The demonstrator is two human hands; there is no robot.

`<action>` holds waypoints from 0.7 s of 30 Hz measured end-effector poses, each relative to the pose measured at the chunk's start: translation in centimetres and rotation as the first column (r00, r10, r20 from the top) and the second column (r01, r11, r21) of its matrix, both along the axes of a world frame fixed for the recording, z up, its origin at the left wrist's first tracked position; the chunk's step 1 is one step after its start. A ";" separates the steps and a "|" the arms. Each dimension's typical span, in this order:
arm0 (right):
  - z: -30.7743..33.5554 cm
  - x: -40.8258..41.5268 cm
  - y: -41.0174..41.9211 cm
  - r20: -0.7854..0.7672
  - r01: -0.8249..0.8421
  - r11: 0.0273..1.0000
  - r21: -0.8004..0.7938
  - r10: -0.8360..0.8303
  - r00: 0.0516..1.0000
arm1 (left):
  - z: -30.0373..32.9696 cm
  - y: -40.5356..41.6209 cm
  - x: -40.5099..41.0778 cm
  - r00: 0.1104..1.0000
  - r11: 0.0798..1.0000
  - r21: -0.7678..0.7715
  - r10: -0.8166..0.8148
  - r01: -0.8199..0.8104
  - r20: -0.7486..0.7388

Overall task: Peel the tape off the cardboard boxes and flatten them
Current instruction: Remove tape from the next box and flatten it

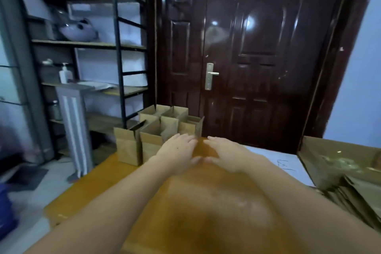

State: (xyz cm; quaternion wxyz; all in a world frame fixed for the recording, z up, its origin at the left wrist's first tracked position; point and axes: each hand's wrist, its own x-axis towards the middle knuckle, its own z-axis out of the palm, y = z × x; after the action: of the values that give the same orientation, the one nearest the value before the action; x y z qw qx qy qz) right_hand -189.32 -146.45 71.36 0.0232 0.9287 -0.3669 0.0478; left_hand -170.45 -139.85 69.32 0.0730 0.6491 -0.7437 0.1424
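hard to see: whole shot is smeared, so tape on the boxes can't be made out at all; the shelf stuff on the left is mostly mush
cut off: the flat cardboard stack [358,194] at the right edge runs out of frame, and the big cardboard sheet [329,156] standing behind it is clipped too
hidden: the left hand covers the near corner of the closest box, so can't tell if the fingers actually touch it
left hand [177,150]: fingers stretched out fairly straight, palm down, gripping nothing; fingertips reach up by the boxes at the far end of the desk
right hand [222,154]: same deal, flat and loose, palm down, holding nothing; looks like it's resting on or just over the desk, can't say which
hands together: thumbs nearly meet in the middle, with a small gap of desk between the two hands
arms: both bare forearms stretched well forward from the bottom corners, coming together toward the far edge
boxes [156,130]: a cluster of small open brown ones standing upright at the far left corner of the desk, flaps up, packed side by side
desk [206,202]: orange-brown wood top, the hands are over its far half
behind: dark glossy door [257,47] with a silver handle [211,75], metal shelf rack [115,47] to the left
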 end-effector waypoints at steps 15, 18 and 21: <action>-1.8 17.4 -0.9 0.190 -0.086 0.976 -0.198 0.125 0.974 | -1.4 1.2 12.9 0.977 0.990 -0.045 0.127 -0.137 -0.170; -1.3 15.1 -0.5 0.154 -0.108 0.963 -0.247 0.149 0.977 | -0.4 0.7 12.0 0.981 0.992 -0.024 0.121 -0.126 -0.152; -1.5 11.9 -0.6 0.108 -0.132 0.973 -0.191 0.154 0.982 | 0.5 0.3 9.4 0.988 0.997 0.002 0.078 -0.079 -0.133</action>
State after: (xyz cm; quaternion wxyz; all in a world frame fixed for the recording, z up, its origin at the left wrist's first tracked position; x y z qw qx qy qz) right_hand -177.38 -147.02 69.87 0.0828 0.9420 -0.2937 0.1394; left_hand -161.01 -139.58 69.78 0.1178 0.6857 -0.7108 0.1031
